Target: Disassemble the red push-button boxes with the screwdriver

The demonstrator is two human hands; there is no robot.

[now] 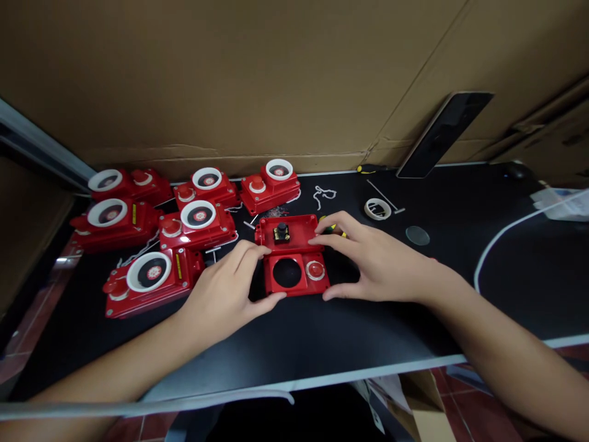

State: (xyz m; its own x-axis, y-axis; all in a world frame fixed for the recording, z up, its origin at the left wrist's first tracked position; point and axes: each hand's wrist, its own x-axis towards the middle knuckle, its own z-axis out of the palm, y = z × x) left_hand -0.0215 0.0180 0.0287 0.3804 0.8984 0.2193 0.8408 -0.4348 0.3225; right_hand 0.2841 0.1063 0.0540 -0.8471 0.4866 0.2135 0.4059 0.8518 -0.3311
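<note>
In front of me an opened red alarm box lies on the black table. Its base (301, 232) is farther away and has a black part on a small board (281, 232) inside. Its cover (294, 283), with a round black opening and a red domed button (315, 270), lies nearer me against the base. My left hand (230, 285) grips the left side, its thumb at the cover's near edge and its fingers by the base. On the right, my right hand (363, 255) spans base and cover, fingertips at the base's side and thumb by the cover's corner.
Several closed red alarm boxes (200, 221) with white rings crowd the left. A white ring (377, 209), a clear disc (418, 235), a metal T-handle tool (386, 197) and a yellow-black screwdriver (372, 168) lie right. A white cable (488, 248) crosses the right side; cardboard stands behind.
</note>
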